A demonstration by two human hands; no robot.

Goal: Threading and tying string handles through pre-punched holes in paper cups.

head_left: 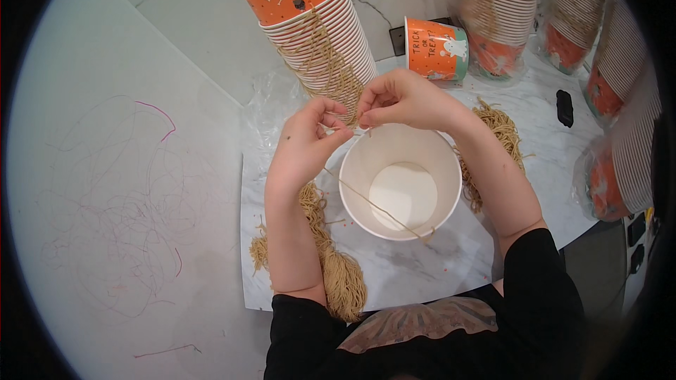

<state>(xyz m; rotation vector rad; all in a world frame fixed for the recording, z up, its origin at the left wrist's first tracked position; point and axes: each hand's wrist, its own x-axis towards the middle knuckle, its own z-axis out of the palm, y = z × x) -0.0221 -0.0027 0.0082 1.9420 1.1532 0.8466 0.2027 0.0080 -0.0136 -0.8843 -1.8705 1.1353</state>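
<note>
A white-lined paper bucket (448,172) stands in front of me, its open mouth facing up. A tan string (380,207) crosses over the mouth, and one end meets the near rim at a small knot or hole. Over the far rim, my left hand (312,134) pinches with thumb and fingers close to the string. My right hand (400,100) is beside it, fingertips pinched together at the far rim. A short bit of string shows under the right fingertips. The exact grip of both hands is partly hidden by the fingers.
Bundles of tan string (343,278) lie by my left forearm, more strings (498,127) under my right. A tall nested stack of orange buckets (341,35) leans beyond, beside one on its side (429,49). Wrapped stacks (507,0) line the right. A black object (565,108) lies there.
</note>
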